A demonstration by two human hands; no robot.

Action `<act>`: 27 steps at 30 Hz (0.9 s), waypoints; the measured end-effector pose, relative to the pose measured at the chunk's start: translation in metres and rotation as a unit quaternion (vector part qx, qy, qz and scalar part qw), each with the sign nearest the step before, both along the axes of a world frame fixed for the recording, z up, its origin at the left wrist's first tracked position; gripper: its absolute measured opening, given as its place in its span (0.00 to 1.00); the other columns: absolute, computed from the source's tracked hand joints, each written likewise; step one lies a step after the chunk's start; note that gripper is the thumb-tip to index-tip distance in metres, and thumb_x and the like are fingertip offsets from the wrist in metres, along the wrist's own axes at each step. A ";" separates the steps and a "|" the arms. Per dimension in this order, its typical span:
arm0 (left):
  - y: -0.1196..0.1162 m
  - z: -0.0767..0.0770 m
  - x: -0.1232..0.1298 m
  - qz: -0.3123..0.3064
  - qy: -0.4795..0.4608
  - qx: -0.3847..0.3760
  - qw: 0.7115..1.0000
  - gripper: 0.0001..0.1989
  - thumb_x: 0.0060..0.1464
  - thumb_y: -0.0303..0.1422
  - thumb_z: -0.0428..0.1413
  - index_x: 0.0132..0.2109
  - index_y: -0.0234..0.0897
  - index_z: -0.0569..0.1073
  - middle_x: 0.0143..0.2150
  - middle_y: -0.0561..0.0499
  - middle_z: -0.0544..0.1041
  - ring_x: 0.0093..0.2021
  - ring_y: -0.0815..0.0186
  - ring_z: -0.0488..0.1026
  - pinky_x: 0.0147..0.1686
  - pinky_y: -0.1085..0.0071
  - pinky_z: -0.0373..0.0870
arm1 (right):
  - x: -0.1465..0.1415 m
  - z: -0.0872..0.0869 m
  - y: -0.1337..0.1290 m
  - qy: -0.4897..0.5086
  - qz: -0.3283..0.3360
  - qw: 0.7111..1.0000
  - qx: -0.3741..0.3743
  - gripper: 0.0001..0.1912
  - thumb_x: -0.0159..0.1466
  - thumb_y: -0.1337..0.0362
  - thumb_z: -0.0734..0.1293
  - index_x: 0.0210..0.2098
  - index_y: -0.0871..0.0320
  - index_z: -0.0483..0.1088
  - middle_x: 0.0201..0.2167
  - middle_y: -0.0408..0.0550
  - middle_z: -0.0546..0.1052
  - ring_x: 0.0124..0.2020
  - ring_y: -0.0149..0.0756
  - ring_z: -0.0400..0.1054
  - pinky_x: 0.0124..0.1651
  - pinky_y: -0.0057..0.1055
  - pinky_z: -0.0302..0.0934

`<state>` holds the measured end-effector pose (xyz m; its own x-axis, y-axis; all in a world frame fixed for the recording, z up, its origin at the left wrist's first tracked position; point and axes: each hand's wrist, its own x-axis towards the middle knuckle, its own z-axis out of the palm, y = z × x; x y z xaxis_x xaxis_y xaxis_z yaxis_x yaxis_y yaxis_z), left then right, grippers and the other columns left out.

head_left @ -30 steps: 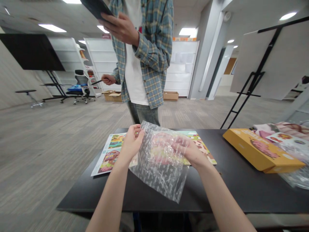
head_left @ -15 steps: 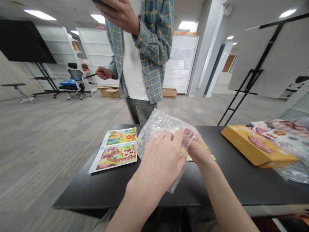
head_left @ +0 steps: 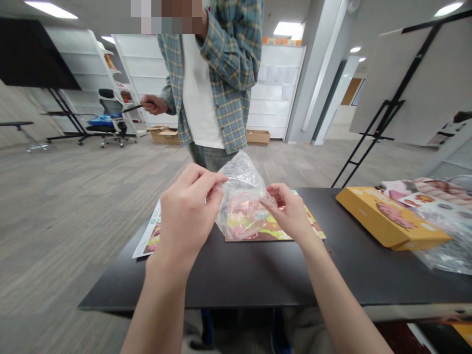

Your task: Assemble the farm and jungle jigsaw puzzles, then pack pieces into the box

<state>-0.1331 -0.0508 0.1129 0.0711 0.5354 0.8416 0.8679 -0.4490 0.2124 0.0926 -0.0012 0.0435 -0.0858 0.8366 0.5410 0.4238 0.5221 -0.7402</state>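
On the black desk (head_left: 250, 280), a printed picture sheet (head_left: 147, 237) lies partly hidden behind the left hand (head_left: 188, 211), whose grip pinches the left edge of a clear bubble-wrap bag (head_left: 241, 169). The bag hangs over an illustrated board (head_left: 275, 235) lying flat. The right hand (head_left: 291, 212) has its grip on the bag's right edge. Farther right, a yellow cardboard box (head_left: 387, 216) rests beside crumpled clear plastic (head_left: 450, 250).

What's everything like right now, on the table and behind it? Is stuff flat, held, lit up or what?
Clear crinkly plastic bag, pinched by left hand and right hand
Flat, colourful picture board, partly covered
White-edged, colourful paper sheet, flat, partly hidden
Yellow cardboard box, lying down; can't tell if shut
Big black rectangular screen, dark
White ceiling light, on
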 end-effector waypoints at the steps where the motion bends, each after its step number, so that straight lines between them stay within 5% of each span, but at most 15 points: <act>1: -0.001 0.001 -0.005 0.016 -0.002 0.021 1.000 0.11 0.57 0.25 0.53 0.40 0.39 0.80 0.36 0.52 0.76 0.33 0.68 0.72 0.36 0.71 0.69 | -0.002 0.001 -0.001 -0.005 0.041 0.999 -0.016 0.19 0.61 0.53 0.72 0.47 0.55 0.70 0.38 0.48 0.79 0.32 0.34 0.73 0.35 0.31 0.67; 3: -0.001 0.003 -0.017 0.049 -0.005 0.050 0.998 0.11 0.57 0.25 0.53 0.40 0.40 0.80 0.35 0.52 0.75 0.33 0.68 0.72 0.37 0.71 0.70 | -0.001 0.006 -0.002 -0.002 0.100 0.994 -0.045 0.22 0.61 0.52 0.71 0.50 0.55 0.68 0.42 0.49 0.78 0.36 0.35 0.74 0.38 0.32 0.69; 6: 0.002 0.002 -0.042 0.087 -0.001 0.055 0.995 0.13 0.54 0.23 0.53 0.41 0.39 0.80 0.33 0.52 0.73 0.32 0.68 0.70 0.37 0.71 0.69 | 0.009 0.015 0.003 0.018 0.069 0.997 -0.042 0.18 0.63 0.52 0.70 0.47 0.56 0.71 0.40 0.50 0.79 0.38 0.35 0.74 0.39 0.31 0.68; 11: 0.019 -0.016 -0.068 0.094 0.032 -0.095 0.991 0.15 0.52 0.25 0.51 0.42 0.38 0.80 0.34 0.51 0.75 0.32 0.65 0.71 0.36 0.69 0.66 | 0.011 0.017 0.046 -0.056 -0.003 0.998 -0.031 0.12 0.64 0.56 0.67 0.37 0.59 0.75 0.33 0.49 0.80 0.34 0.36 0.73 0.38 0.32 0.66; 17: 0.039 -0.042 -0.063 0.097 0.059 -0.322 0.940 0.16 0.54 0.31 0.50 0.44 0.41 0.80 0.38 0.49 0.81 0.39 0.59 0.76 0.36 0.67 0.65 | -0.033 -0.014 0.125 -0.344 0.002 0.937 -0.069 0.14 0.67 0.62 0.63 0.36 0.59 0.80 0.36 0.53 0.83 0.38 0.40 0.75 0.42 0.32 0.64; 22: 0.045 -0.050 -0.066 0.051 0.036 -0.373 0.926 0.15 0.52 0.31 0.51 0.43 0.41 0.80 0.32 0.51 0.80 0.36 0.60 0.76 0.33 0.68 0.63 | -0.060 -0.044 0.165 -0.388 0.017 0.918 -0.086 0.12 0.66 0.59 0.67 0.37 0.58 0.81 0.38 0.54 0.83 0.39 0.42 0.76 0.42 0.30 0.64; 27: 0.045 -0.051 -0.071 0.017 0.044 -0.417 0.908 0.16 0.50 0.32 0.53 0.45 0.40 0.78 0.31 0.52 0.78 0.35 0.61 0.75 0.31 0.69 0.62 | -0.066 -0.072 0.174 -0.412 -0.016 0.908 -0.073 0.19 0.69 0.54 0.64 0.46 0.63 0.78 0.47 0.63 0.78 0.48 0.48 0.73 0.51 0.35 0.62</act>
<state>-0.2041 -0.0059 0.0615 0.0894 0.9869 0.1346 0.9084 -0.1363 0.3953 0.0270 0.1725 -0.0280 -0.3848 0.9037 0.1880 0.8785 0.4210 -0.2259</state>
